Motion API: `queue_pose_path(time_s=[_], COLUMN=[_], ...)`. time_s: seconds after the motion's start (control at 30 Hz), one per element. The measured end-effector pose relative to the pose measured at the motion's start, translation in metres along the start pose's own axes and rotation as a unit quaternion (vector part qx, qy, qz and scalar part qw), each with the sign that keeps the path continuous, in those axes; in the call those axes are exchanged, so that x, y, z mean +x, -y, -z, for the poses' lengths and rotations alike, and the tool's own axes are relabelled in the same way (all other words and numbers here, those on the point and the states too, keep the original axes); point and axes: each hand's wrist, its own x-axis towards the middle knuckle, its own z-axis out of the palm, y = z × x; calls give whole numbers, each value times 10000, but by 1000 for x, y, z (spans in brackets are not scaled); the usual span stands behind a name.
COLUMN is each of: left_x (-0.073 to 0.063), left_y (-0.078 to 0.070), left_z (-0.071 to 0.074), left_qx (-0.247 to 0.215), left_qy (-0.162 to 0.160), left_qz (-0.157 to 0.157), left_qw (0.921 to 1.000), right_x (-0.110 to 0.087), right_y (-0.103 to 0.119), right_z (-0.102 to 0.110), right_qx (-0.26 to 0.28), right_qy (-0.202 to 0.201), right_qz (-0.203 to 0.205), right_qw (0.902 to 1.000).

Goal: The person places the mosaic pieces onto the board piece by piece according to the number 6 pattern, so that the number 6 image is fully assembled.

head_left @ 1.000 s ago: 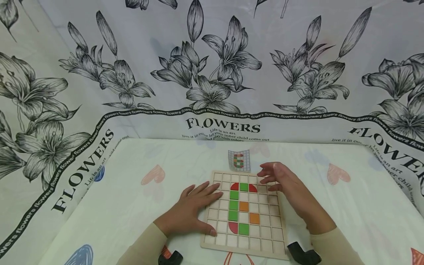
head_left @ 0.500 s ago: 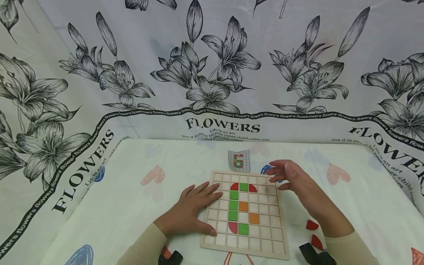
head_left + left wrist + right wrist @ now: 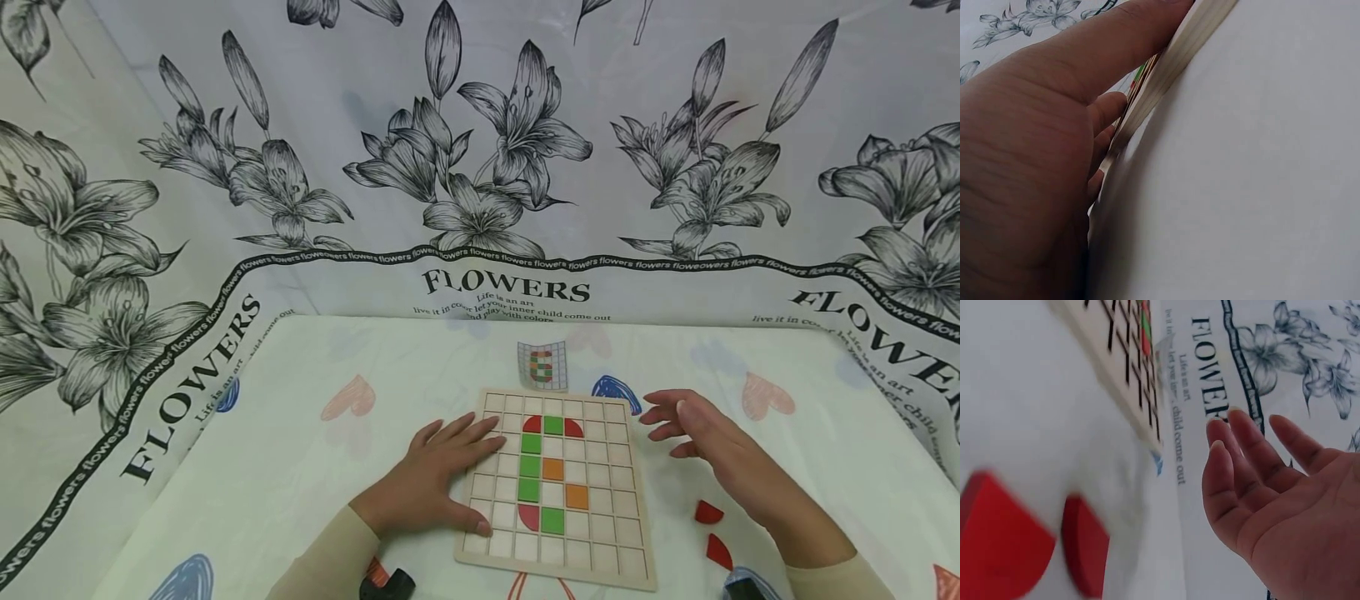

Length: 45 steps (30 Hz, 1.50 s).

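Observation:
A wooden grid board (image 3: 517, 546) lies on the cloth, with green squares, orange squares and red quarter-round pieces set in some of its cells. My left hand (image 3: 431, 483) rests at its left edge, fingers spread and straight, the thumb and fingertips on the board; the left wrist view shows the thumb along the board's side. To the right of the board my right hand (image 3: 697, 425) hovers with loosely bent fingers and holds nothing, as its bare palm (image 3: 1304, 525) shows. Below that hand lie two loose red quarter-round pieces, one upper (image 3: 708, 512) and one lower (image 3: 718, 551).
Behind the board lies a small pattern card (image 3: 542, 365) printed with a coloured grid. A white cloth with heart prints (image 3: 350, 397) covers the table. At the back hangs a curtain (image 3: 480, 167) with flower drawings. A dark object (image 3: 386, 583) sits by the left wrist.
My right hand has moved right and slightly down, away from the board's upper right corner. The two red pieces, hidden earlier, have come into view. My left hand has stayed put.

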Motion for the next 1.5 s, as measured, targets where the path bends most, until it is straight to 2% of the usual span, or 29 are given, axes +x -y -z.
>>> queue_pose_path(time_s=[0.23,0.43,0.77,0.9,1.03,1.17,1.27,1.5], left_x=[-1,-1,0,1,1,1,1,0], left_y=[0,0,-1,-1,0,0,-1,-2], left_z=[-1,-2,-1,-1,-1,-1,0,2], left_qx=[-20,-63,-131,-91,-47,-29,-24,-25], left_qy=[-13,-12,7,-2,0,0,9,15], left_qz=[0,-25,5,0,-19,-30,-15,0], left_qw=[10000,10000,9999,10000,10000,10000,10000,10000], right_x=[-13,-25,-36,-39,-44,-47,-51,-55], right_y=[-21,-36,-59,-67,-71,-73,-75,-80], right_z=[9,12,14,18,25,32,38,45], right_qx=[-117,-81,-222,194,548,-268,-977,-1029], right_qy=[-8,5,16,295,629,650,711,1181], right_qz=[-543,-776,-507,-193,-139,-110,103,777], right_qw=[9985,9970,9985,9992,9964,9975,9926,9846])
